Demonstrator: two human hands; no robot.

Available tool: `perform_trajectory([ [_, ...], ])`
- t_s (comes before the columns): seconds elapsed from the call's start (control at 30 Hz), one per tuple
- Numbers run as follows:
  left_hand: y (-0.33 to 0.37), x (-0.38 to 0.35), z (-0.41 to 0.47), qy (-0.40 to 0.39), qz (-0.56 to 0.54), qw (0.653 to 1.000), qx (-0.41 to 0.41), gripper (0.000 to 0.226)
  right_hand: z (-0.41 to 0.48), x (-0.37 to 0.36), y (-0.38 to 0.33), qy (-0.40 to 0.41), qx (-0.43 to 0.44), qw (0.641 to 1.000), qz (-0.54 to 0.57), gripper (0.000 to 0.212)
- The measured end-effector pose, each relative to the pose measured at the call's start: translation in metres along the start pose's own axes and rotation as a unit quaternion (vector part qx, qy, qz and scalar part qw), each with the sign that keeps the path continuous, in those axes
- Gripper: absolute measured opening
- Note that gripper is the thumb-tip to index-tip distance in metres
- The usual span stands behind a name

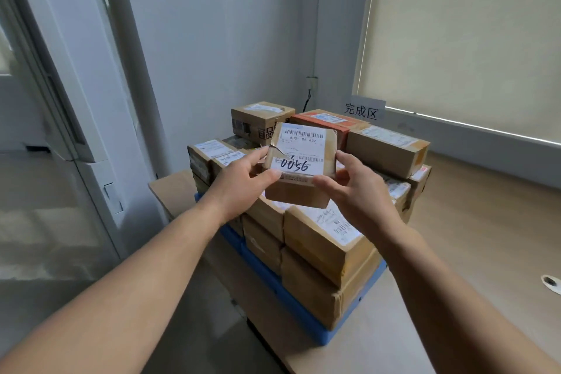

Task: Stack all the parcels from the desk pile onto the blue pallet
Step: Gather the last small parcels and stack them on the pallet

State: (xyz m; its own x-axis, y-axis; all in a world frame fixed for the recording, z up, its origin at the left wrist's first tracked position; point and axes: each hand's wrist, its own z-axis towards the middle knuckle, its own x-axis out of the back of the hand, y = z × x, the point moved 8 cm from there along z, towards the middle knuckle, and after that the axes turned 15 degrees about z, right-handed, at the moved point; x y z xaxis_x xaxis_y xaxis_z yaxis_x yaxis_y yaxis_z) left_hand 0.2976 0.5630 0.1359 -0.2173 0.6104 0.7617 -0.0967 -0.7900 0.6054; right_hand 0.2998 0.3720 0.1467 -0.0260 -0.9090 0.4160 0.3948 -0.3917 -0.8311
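Blue plastic pallet (315, 332) edge nearest, stacked brown cardboard parcels (321, 240) on it, left hand (243, 179) and right hand (355, 188) clamped on one small taped square parcel (300, 158) above the stack, white torn label marked 0056, red-brown carton (321, 121) far behind.

two hands (239, 182) hold one parcel (300, 158); roughly a dozen more parcels (321, 240), exact count unclear, sit on one blue pallet (303, 310).
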Motion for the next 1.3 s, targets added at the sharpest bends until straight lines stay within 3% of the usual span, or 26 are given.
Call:
perform_trajectory([
  [0.37,-0.035,-0.025,0.146,-0.048,0.013,0.999,-0.019,0.045,0.127,-0.03,0.054,-0.008,-0.051,0.997,-0.059,0.044],
  [0.6,-0.071,-0.042,0.204,-0.054,-0.022,0.998,0.018,0.042,0.169,-0.064,0.077,-0.009,-0.087,0.993,-0.076,0.037],
  [1.1,-0.12,-0.053,0.295,-0.051,-0.026,0.998,0.008,0.018,0.23,-0.114,0.101,0.089,-0.162,0.978,-0.098,0.028],
  [1.3,-0.13,-0.057,0.305,-0.057,-0.004,0.998,-0.024,0.031,0.235,-0.124,0.101,0.122,-0.158,0.971,-0.128,0.03],
])
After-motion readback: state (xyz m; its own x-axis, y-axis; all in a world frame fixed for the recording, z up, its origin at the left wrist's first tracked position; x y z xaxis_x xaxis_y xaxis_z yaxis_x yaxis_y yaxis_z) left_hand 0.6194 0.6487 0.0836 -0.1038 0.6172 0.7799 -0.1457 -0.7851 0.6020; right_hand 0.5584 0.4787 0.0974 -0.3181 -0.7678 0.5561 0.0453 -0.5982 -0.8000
